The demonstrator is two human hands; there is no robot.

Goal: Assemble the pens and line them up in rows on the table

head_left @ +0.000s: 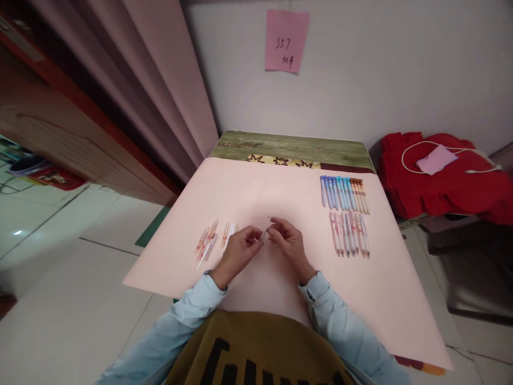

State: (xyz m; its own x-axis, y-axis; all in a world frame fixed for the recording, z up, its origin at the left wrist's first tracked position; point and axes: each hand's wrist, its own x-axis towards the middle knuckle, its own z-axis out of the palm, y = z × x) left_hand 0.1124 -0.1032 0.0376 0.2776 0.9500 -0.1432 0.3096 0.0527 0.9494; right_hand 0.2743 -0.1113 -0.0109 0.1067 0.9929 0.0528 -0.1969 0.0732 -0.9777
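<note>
Over the middle of the pink sheet [276, 187], my left hand [240, 248] and my right hand [292, 245] meet at the fingertips. Both are closed in a pinch on a small pale pen part [264, 233], mostly covered by the fingers. Left of my left hand lie several loose clear-and-pink pen parts [204, 240], with a thin white stick [203, 255] among them. Slim white pen parts [226, 235] lie nearer that hand, partly behind it. To the right, blue and brown pens [339, 193] form an upper row, with clear pinkish pens [349, 235] below them.
A green patterned tabletop [296, 144] shows behind the sheet, against the wall. Red cloth [409, 182] with a white cable [404, 160] and a pink paper [436, 159] lies at the right. A curtain [160, 64] and wooden door [80, 123] stand left.
</note>
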